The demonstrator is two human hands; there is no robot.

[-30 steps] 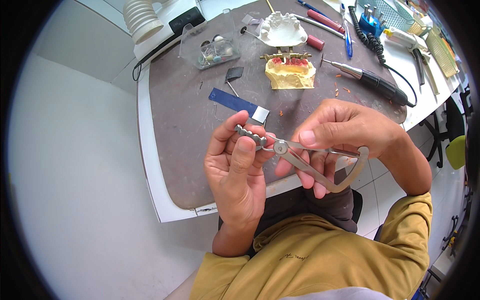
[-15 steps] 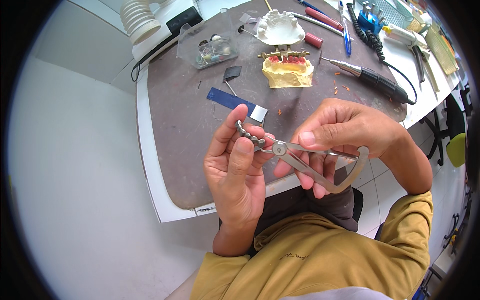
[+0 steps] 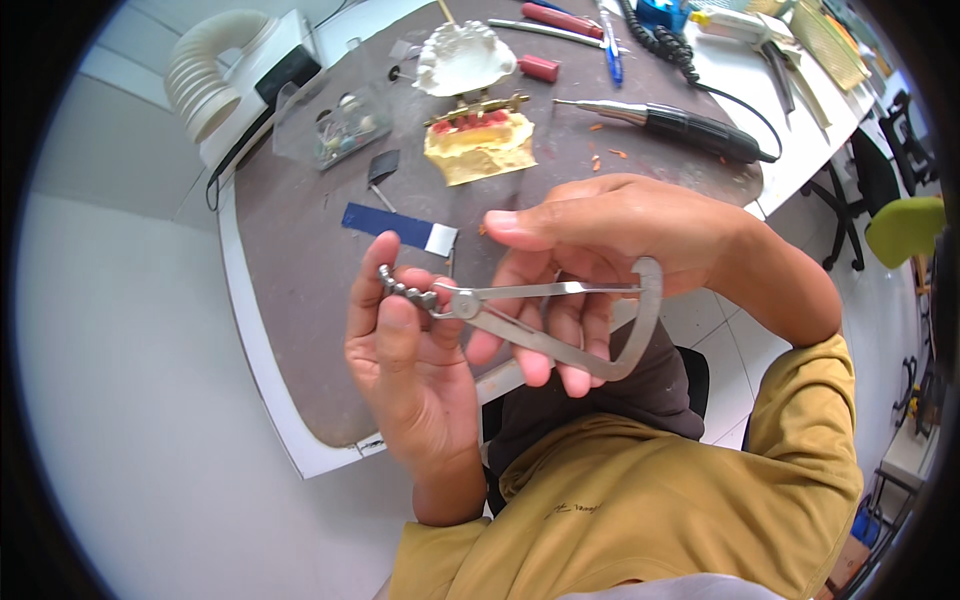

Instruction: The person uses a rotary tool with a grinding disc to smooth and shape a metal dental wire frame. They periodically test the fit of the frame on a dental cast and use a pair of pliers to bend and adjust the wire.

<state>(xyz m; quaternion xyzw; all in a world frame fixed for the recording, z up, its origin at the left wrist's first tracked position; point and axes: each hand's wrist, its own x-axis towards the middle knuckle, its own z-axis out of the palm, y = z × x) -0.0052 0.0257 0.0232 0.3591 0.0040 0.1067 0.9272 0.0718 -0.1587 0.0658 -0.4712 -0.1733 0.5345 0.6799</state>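
Note:
A grey metal dental bridge framework (image 3: pixel 402 290) with a row of knobbly tooth shapes is pinched between the thumb and fingers of my left hand (image 3: pixel 412 370). The narrow tips of a steel dental caliper (image 3: pixel 560 352) meet the framework's right end. Along the caliper, one straight arm ends at the curved scale. Behind it, my right hand (image 3: pixel 610 255) is open, its thumb lifted clear and its fingers stretched out under the tool. The caliper lies across those fingers without being gripped by the thumb.
Beyond my hands stand a yellow and white dental model on an articulator (image 3: pixel 480 150), a blue strip (image 3: pixel 385 227) and a clear box of small parts (image 3: pixel 350 130). A black rotary handpiece (image 3: pixel 700 132) lies to the right. At far left is a white suction hose (image 3: pixel 200 90).
My right thumb has come off the caliper arm and the right fingers have loosened. The view has shifted, so the table things appear lower left. The left hand still pinches the framework.

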